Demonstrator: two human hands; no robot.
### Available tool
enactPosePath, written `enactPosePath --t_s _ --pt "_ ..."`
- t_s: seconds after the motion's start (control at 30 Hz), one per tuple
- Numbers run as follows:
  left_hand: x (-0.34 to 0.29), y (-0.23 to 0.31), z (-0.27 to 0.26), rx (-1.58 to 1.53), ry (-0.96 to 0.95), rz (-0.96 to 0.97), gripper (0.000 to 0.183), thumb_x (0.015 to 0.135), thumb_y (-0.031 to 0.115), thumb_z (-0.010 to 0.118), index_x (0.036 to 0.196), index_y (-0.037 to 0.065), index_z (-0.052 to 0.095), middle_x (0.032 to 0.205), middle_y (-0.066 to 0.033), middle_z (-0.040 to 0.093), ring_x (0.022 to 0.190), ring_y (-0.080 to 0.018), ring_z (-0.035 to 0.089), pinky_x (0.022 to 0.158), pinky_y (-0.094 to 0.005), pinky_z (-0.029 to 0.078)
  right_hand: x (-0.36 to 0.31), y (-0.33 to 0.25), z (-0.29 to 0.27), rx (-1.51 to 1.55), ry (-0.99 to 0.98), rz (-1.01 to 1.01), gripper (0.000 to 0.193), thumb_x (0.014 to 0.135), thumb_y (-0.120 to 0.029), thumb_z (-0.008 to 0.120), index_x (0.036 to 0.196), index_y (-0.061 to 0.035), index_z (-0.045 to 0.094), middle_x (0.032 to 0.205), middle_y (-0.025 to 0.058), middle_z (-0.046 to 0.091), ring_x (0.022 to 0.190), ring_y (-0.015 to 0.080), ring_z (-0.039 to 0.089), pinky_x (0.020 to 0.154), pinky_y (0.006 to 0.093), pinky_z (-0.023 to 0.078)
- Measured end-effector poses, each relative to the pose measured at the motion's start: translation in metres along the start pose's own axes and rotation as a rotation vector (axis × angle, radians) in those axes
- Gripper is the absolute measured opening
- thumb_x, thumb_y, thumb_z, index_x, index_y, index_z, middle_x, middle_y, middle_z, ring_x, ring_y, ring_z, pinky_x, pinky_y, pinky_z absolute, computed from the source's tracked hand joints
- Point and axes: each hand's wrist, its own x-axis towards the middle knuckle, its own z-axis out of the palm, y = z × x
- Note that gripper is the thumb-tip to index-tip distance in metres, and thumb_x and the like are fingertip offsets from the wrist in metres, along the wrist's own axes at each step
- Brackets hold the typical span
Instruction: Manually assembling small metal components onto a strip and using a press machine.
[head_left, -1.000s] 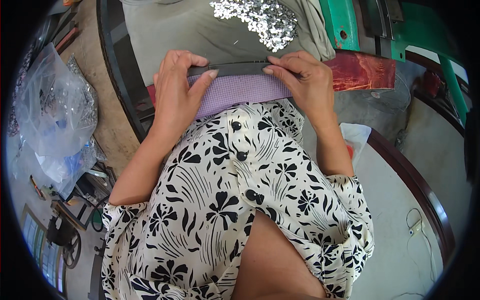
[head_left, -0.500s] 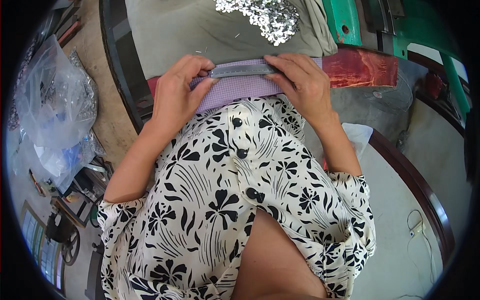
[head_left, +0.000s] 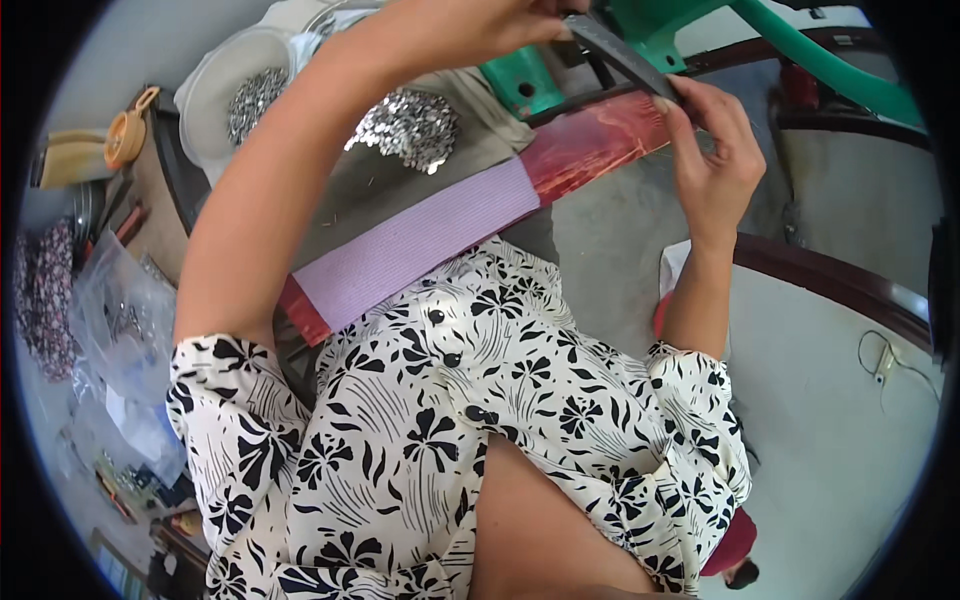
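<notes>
A narrow dark grey strip (head_left: pixel 622 58) is stretched between my two hands at the upper right, in front of the green machine frame (head_left: pixel 660 35). My left hand (head_left: pixel 500 25) reaches across to pinch the strip's far left end; part of that hand is cut off by the top edge. At the near right end, my right hand (head_left: pixel 718 145) grips the strip between thumb and fingers. Below the strip lies a red board (head_left: pixel 595 150), partly covered by a purple cloth (head_left: pixel 430 235). Small silvery pieces (head_left: pixel 415 130) are heaped on a grey-green cloth (head_left: pixel 365 205).
A pale bowl (head_left: pixel 205 115) of silvery pieces stands at the upper left, partly behind my left forearm. Further left are an orange tape roll (head_left: pixel 125 138) and a clear plastic bag (head_left: pixel 125 310). A white cable with a socket block (head_left: pixel 884 365) lies on the floor at right.
Both hands have lifted the strip off the purple cloth and carried it up and right to the green machine frame. The view has turned, bringing the bowl and tape roll into sight.
</notes>
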Motion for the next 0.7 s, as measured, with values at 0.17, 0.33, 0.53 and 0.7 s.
enactPosePath --t_s 0.17,0.33,0.53,0.7 --pt "0.04 -0.045 0.012 0.24 -0.226 0.137 0.02 0.074 0.005 0.073 0.09 -0.001 0.063 0.088 -0.0197 0.065 0.087 -0.0403 0.063 0.074 -0.0449 0.05 0.004 0.017 0.02 -0.087 -0.02 0.028 0.022 0.081 -0.006 0.078 0.101 -0.0007 0.073 0.083 0.0078 0.066 0.066 0.011 0.062 0.06 0.0252 0.05" --pt "0.057 -0.038 0.022 0.348 -0.361 0.248 0.017 0.072 0.004 0.072 0.086 -0.002 0.063 0.084 -0.0196 0.064 0.086 -0.04 0.064 0.075 -0.0459 0.05 -0.013 0.011 0.012 -0.069 -0.02 0.122 0.021 0.08 -0.006 0.078 0.1 -0.0003 0.073 0.082 0.007 0.066 0.064 0.0115 0.064 0.059 0.0253 0.05" --pt "0.053 -0.024 0.024 0.487 -0.484 0.298 0.012 0.073 0.007 0.068 0.081 -0.002 0.065 0.084 -0.019 0.065 0.087 -0.0374 0.065 0.076 -0.0443 0.051 -0.026 -0.006 0.017 -0.091 -0.005 0.233 0.019 0.078 -0.007 0.076 0.096 -0.0038 0.073 0.082 0.0074 0.067 0.064 0.0168 0.067 0.057 0.0282 0.052" --pt "0.017 -0.03 0.03 0.543 -0.378 0.278 0.031 0.073 0.015 0.07 0.096 -0.005 0.064 0.111 -0.0149 0.064 0.114 -0.0351 0.057 0.095 -0.0406 0.046 -0.013 -0.018 0.038 -0.072 -0.008 0.186 0.018 0.078 -0.008 0.076 0.095 -0.0028 0.072 0.083 0.0084 0.068 0.066 0.0183 0.069 0.058 0.0295 0.053"
